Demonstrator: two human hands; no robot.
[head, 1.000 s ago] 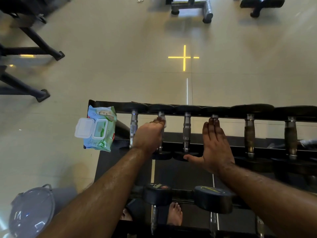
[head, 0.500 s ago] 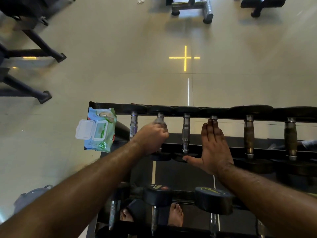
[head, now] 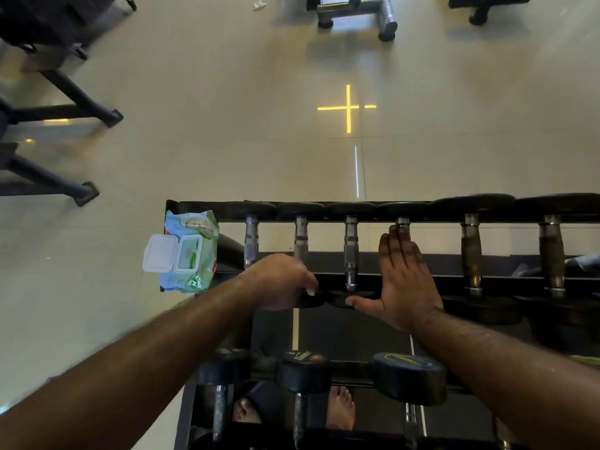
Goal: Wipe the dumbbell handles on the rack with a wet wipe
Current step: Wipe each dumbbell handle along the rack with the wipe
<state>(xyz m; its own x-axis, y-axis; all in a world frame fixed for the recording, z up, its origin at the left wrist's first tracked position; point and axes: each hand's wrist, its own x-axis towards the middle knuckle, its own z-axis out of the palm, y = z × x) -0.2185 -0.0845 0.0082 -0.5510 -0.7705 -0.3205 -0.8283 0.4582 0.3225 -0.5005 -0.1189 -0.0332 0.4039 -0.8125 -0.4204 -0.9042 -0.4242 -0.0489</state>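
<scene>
The left hand, clenching a wipe, is sliding back down the second handle on the rack, finishing that stroke, while the right hand is resting flat, fingers straight.

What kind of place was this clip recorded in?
Most likely a gym. A dumbbell rack holds a row of dumbbells with steel handles, and black equipment frames and a bench base stand on the tiled floor.

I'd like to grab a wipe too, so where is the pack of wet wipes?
The green and blue plastic wet wipe pack, white lid open, sits at the left end of the black dumbbell rack, just left of the leftmost dumbbell handle.
</scene>
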